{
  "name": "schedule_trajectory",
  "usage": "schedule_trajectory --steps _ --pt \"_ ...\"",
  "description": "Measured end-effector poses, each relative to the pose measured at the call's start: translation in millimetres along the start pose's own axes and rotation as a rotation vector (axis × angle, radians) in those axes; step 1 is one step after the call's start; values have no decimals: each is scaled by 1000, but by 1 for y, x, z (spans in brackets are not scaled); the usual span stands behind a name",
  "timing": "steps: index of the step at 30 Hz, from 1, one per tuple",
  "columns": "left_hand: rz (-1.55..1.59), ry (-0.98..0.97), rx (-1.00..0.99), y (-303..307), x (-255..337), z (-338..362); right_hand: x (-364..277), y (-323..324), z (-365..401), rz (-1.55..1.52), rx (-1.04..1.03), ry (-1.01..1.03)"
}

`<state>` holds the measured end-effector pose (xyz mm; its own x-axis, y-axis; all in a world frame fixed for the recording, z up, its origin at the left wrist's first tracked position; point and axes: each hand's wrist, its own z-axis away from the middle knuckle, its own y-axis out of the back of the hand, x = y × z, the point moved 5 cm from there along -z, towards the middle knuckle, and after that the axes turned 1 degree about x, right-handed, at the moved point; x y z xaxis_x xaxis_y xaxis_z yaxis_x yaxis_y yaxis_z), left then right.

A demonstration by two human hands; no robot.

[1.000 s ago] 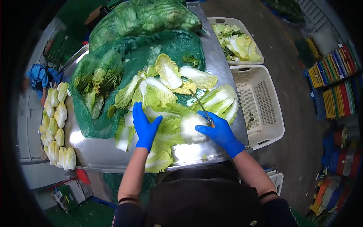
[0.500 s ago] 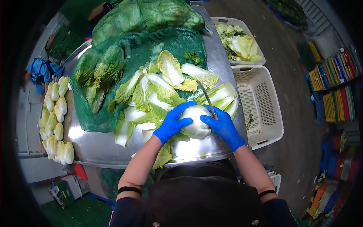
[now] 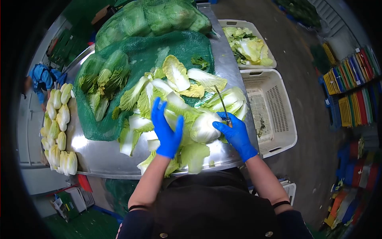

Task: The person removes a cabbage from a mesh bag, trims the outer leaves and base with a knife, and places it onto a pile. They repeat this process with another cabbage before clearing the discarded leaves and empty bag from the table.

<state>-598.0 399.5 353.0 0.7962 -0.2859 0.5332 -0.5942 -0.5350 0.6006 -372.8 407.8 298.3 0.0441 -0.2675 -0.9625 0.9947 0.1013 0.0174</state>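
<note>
A head of Chinese cabbage (image 3: pixel 206 127) lies on the steel table, its pale rounded base toward me. My right hand (image 3: pixel 236 137), in a blue glove, is closed around the short handle of a curved knife (image 3: pixel 222 101), its thumb resting at the cabbage's right side. The blade points up and away from me. To the left, my left hand (image 3: pixel 167 131), also gloved in blue, is raised over loose leaves with fingers spread and nothing held. Trimmed cabbage leaves (image 3: pixel 147 93) are heaped behind and left of the head. One loose leaf (image 3: pixel 195 156) lies in front of it.
A green mesh sack (image 3: pixel 183 46) with more cabbages (image 3: pixel 104 77) spreads over the table (image 3: pixel 99 155); a full sack (image 3: pixel 155 20) stands behind. Trimmed cabbages (image 3: pixel 59 115) are stacked at left, near a person in blue (image 3: pixel 41 77). White crates (image 3: pixel 288 113) stand at right, one holding leaves (image 3: pixel 252 47).
My left hand has let go of the cabbage and moved left, its fingers opening. A leaf now lies in front of the head. My right hand stays beside the cabbage with the knife.
</note>
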Motion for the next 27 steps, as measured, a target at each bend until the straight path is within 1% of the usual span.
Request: schedule_trajectory --steps 2,4,5,6,8,9,10,12,13,14,15,16,18,19,20,21,22,23,24,25,26,27 --pt "406 133 -428 -14 21 27 -1 0 -1 -10 24 -5" --pt "488 241 -532 -31 35 49 -10 -7 -1 209 -40 143" --pt "464 232 -484 -33 34 50 -15 -11 2 263 -68 276" --pt "463 233 -481 -39 31 50 -17 -14 0 264 -70 277" --pt "609 462 -435 -48 19 52 -25 -22 4 355 -115 433" --pt "649 497 -412 -51 12 50 -24 -20 0 427 -181 325" --pt "648 495 -409 -51 7 46 -28 -18 -3 427 -183 327" --pt "683 537 -499 -51 5 38 -39 -18 -3 588 -194 468" --pt "724 601 -503 -48 6 34 -36 -17 -7 588 -193 469" --pt "725 596 -507 -47 2 30 -38 -16 -9 510 -177 569" --pt "806 620 -492 -44 -4 27 -41 -13 -9 432 -162 666" --pt "886 645 -474 -42 -10 24 -42 -7 -11 434 -161 666" --pt "1067 770 -465 -32 -12 19 -53 15 -22 558 54 437" --pt "1103 748 -443 -29 -17 18 -45 30 -34 753 98 316" --pt "1139 726 -420 -28 -21 18 -49 32 -38 937 64 215" --pt "1137 727 -424 -27 -19 16 -63 22 -31 686 44 306" --pt "1262 780 -439 -27 -14 13 -74 8 -25 435 26 394" --pt "1388 834 -452 -29 -10 13 -74 -10 -22 262 -76 414" --pt "1387 839 -459 -30 -8 14 -75 -23 -18 86 -173 429" --pt "1470 935 -498 -33 -6 19 -71 -28 -14 196 -310 221" --pt "1552 1032 -534 -36 -4 23 -71 -27 -15 194 -306 220" --pt "1551 1034 -535 -34 -3 25 -73 -29 -15 149 -358 246"
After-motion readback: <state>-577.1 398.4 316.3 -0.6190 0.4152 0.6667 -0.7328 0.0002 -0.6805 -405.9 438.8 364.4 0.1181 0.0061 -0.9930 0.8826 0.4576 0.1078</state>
